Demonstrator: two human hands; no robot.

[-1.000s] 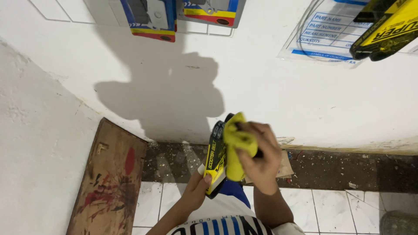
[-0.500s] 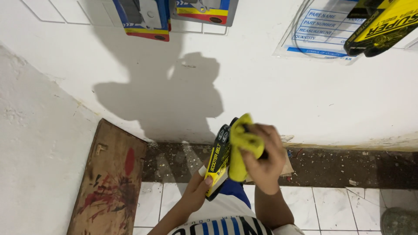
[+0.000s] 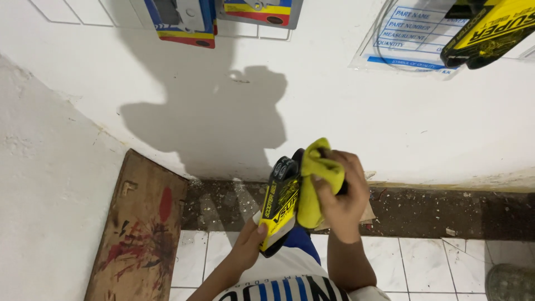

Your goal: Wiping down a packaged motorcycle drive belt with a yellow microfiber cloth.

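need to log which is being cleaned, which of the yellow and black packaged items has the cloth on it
The yellow and black package held by the left hand, with the right hand pressing a yellow cloth on it. The similar one hangs untouched on the wall, top right.

Yellow cloth (image 3: 319, 178) against a yellow-and-black package (image 3: 280, 206) (black lettering); brown board (image 3: 139, 234) smeared red

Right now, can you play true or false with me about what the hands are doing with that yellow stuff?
1. The right hand grips a yellow cloth. True.
2. The left hand holds the yellow-and-black packet from below. True.
3. The cloth lies on the floor. False: it is pressed against the packet, up in the hands.
4. A wooden board leans at the left wall. True.
5. The floor tiles are black. False: they are white.
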